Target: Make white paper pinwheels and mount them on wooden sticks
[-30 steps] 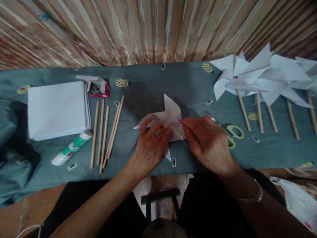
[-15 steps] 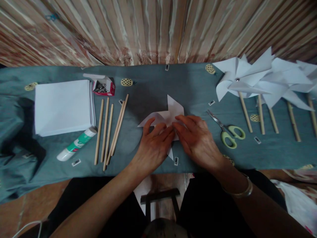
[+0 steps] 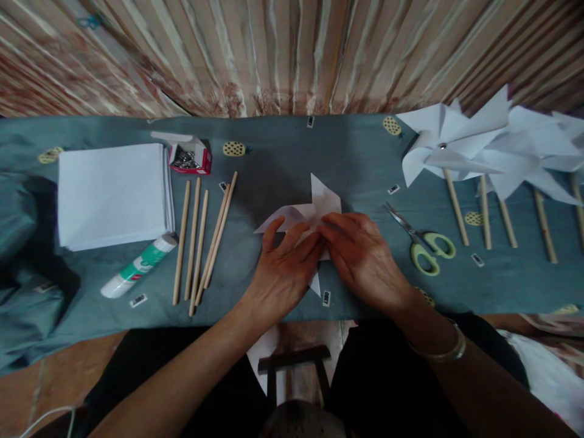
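A white paper pinwheel [image 3: 325, 198] without a stick lies at the middle of the cloth-covered table, its pointed blades showing around my fingers. My left hand [image 3: 287, 261] presses on its left and near side, fingers bent and closed on the paper. From the right, my right hand [image 3: 365, 255] pinches the pinwheel near its centre, fingertips meeting those of my left hand. The fingers hide the very centre. Close to the right hand lie scissors [image 3: 422, 240] with green handles, blades slightly apart.
To the left are wooden sticks [image 3: 196, 240], a glue stick [image 3: 139, 266], a stack of white paper [image 3: 112, 198] and an open red-and-white box [image 3: 190, 155] of small metal pieces. Several finished pinwheels [image 3: 474, 137] on sticks lie at the right. A pleated curtain [image 3: 283, 55] hangs behind the table [image 3: 283, 137].
Both hands keep nearly the same hold on the pinwheel, with only slight finger movement. The whole view has shifted a little; nothing else has visibly moved.
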{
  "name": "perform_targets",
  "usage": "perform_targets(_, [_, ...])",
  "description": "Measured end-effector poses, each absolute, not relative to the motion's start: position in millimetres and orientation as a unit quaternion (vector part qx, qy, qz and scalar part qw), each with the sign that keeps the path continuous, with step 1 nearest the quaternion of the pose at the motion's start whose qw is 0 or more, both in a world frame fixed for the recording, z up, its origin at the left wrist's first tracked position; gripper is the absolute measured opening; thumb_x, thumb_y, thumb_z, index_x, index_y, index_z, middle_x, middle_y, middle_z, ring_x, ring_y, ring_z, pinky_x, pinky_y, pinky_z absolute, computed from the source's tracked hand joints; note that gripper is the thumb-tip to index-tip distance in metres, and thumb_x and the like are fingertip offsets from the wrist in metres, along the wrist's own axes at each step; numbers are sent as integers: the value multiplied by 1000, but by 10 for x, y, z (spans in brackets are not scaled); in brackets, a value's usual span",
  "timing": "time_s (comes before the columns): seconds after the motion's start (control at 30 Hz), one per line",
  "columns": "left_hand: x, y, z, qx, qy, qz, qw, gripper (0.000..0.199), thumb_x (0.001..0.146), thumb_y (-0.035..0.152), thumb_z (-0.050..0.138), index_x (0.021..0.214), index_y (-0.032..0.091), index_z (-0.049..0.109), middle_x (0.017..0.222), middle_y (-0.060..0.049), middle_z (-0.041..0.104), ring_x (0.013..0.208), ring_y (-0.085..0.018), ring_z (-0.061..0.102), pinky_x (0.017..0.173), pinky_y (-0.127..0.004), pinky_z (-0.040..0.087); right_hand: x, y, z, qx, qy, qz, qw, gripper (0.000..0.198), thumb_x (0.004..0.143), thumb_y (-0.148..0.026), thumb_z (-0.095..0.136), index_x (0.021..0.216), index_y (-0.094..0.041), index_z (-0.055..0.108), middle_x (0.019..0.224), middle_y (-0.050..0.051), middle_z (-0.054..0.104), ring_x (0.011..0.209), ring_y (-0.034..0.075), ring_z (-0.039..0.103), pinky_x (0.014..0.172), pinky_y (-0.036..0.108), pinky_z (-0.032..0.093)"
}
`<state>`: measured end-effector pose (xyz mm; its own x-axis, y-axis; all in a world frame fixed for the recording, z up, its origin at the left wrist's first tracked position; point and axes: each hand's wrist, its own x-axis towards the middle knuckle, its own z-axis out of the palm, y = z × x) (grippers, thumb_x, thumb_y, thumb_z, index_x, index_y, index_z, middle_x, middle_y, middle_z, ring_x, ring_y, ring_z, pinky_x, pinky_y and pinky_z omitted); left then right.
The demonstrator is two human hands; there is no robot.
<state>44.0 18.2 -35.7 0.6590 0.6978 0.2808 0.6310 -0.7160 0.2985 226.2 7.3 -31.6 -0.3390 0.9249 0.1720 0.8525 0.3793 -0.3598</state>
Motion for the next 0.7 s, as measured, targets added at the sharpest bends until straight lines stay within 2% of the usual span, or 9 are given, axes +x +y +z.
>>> perform_targets(0.13, [435, 179, -425, 908, 359, 207, 69, 29, 94, 8, 48, 119, 18, 59, 121, -5, 71, 128, -27, 55, 119, -53, 27, 2262, 76, -322, -554, -805, 115, 179, 32, 99, -17, 43, 119, -21, 67, 128, 11, 64, 120, 30, 55, 97, 48, 51])
perform_targets(0.47, [424, 215, -390, 898, 378, 205, 91, 27, 97, 13, 43, 113, 22, 63, 108, -4, 70, 123, -27, 54, 116, -53, 28, 2275, 74, -343, -539, -818, 94, 176, 30, 99, -17, 44, 120, -18, 66, 128, 11, 65, 118, 28, 55, 97, 46, 50])
perform_targets(0.7, [415, 210, -454, 898, 375, 206, 101, 31, 92, 12, 48, 115, 27, 62, 112, -3, 68, 125, -28, 52, 117, -53, 27, 2250, 48, -355, -533, -829, 78, 152, 32, 101, -19, 41, 125, -18, 63, 130, 12, 63, 119, 29, 53, 96, 47, 49])
